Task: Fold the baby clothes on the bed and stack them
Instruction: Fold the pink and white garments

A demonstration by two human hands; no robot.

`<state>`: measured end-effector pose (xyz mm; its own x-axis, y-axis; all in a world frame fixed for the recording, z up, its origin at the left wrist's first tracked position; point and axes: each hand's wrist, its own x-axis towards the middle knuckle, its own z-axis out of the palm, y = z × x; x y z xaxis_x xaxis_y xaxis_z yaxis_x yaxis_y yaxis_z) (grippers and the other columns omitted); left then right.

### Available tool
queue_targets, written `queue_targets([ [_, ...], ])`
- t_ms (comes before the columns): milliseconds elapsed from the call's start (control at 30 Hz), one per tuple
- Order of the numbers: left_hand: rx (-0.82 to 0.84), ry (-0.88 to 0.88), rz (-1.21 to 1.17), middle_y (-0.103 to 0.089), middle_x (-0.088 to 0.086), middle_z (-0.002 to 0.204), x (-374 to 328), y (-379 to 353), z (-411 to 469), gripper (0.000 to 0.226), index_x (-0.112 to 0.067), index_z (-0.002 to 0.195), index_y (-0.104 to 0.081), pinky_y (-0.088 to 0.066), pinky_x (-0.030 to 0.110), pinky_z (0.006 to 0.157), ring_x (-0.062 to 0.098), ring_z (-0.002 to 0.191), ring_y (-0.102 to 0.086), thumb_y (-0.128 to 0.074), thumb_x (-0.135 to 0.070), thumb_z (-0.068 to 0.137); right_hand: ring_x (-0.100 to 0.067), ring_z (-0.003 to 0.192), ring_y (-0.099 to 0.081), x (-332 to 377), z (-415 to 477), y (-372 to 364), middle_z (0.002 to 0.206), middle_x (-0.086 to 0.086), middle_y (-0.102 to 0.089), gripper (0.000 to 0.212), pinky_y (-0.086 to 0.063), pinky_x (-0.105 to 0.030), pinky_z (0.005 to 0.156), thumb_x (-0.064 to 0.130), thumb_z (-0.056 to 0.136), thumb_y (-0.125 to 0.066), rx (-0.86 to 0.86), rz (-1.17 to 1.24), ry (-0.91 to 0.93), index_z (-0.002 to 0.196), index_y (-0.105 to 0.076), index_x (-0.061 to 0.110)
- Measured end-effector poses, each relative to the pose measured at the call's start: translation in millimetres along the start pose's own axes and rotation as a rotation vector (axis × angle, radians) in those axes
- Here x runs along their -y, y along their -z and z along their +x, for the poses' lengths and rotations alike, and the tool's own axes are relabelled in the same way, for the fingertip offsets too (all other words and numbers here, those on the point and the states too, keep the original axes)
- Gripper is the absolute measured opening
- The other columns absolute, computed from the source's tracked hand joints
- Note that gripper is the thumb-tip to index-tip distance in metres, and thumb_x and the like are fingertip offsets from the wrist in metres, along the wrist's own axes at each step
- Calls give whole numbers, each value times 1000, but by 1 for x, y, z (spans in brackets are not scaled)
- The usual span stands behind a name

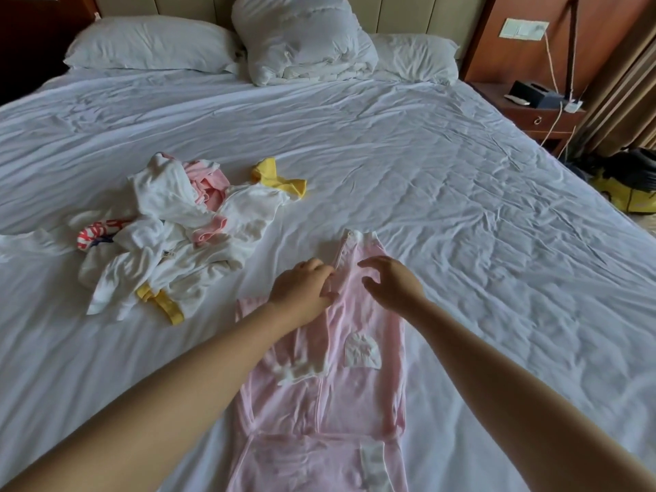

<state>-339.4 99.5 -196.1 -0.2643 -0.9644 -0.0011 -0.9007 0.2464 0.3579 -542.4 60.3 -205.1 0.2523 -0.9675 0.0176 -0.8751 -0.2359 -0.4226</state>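
Note:
A pink baby onesie [358, 395] with a white collar and a white chest patch lies stretched out lengthwise on the white bed sheet [461, 207], its sleeves folded inward. My left hand [301, 291] rests on the garment's upper left side with its fingers curled against the fabric near the front opening. My right hand [392, 284] hovers just above the upper right part, fingers spread, holding nothing. A jumbled pile of unfolded baby clothes [177, 236] in white, pink and yellow lies to the left of the onesie.
Two pillows [149, 44] and a bunched duvet [301, 37] sit at the headboard. A wooden nightstand [536, 108] with a black box and cables stands at the right. A yellow and black bag [628, 186] lies on the floor beside the bed.

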Motion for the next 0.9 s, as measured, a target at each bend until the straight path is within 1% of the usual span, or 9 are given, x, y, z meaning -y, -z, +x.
queue_targets([
  [133,-46,72,-56,-51,-1,132,-12,-15,31,49,-21,137,-47,-47,37,92,21,117,-54,-56,-43,94,-22,122,-54,-16,33,3,139,-2,-52,45,-44,-31,98,20,88,-56,-19,76,-121,132,-57,24],
  [233,-51,208,-173,-56,4,131,-10,-27,52,46,-19,134,-48,-48,37,91,25,114,-58,-55,-39,93,-25,127,-50,-24,55,-4,143,-8,-48,58,-41,-34,104,21,87,-60,-16,147,-198,143,-43,17],
  [400,-68,316,-265,-57,6,131,3,-40,73,54,-18,136,-49,-48,40,95,28,116,-58,-67,-33,87,-31,129,-48,-31,79,-17,144,-15,-45,71,-41,-39,106,23,87,-62,-9,259,-328,149,-31,10],
  [500,-89,301,-236,-60,7,120,6,-45,76,39,-19,123,-62,-51,38,89,29,106,-62,-68,-30,86,-31,118,-56,-35,85,-26,131,-14,-56,54,-46,-35,96,18,84,-58,-77,294,-381,137,-50,11],
  [567,-96,303,-235,-60,8,121,6,-48,76,38,-20,122,-63,-50,37,89,29,106,-61,-67,-28,86,-32,103,-63,-35,85,-28,111,-16,-66,31,-48,-31,79,15,83,-56,-104,324,-397,112,-64,9],
  [633,-107,319,-263,-62,5,124,6,-49,75,41,-19,126,-60,-49,35,91,28,110,-61,-66,-27,87,-36,87,-64,-35,83,-25,89,-19,-69,11,-45,-32,66,12,82,-56,-130,351,-382,83,-64,5],
  [733,-125,352,-340,-66,2,115,4,-46,69,41,-18,128,-57,-47,31,86,24,106,-62,-66,-27,88,-35,75,-66,-36,69,-14,74,-16,-68,16,-55,-46,71,16,82,-55,-221,484,-353,76,-62,3],
  [833,-160,347,-434,-66,-8,87,0,-36,61,13,-21,100,-66,-41,23,65,18,87,-64,-64,-29,90,-24,70,-70,-34,49,7,69,0,-70,13,-56,-50,74,20,84,-57,-281,582,-316,73,-63,17],
  [900,-200,293,-461,-60,-14,75,-3,-28,53,7,-25,85,-62,-37,20,59,13,79,-61,-66,-29,90,-18,72,-71,-32,35,21,70,6,-70,10,-57,-49,75,24,85,-59,-303,584,-268,75,-63,23],
])
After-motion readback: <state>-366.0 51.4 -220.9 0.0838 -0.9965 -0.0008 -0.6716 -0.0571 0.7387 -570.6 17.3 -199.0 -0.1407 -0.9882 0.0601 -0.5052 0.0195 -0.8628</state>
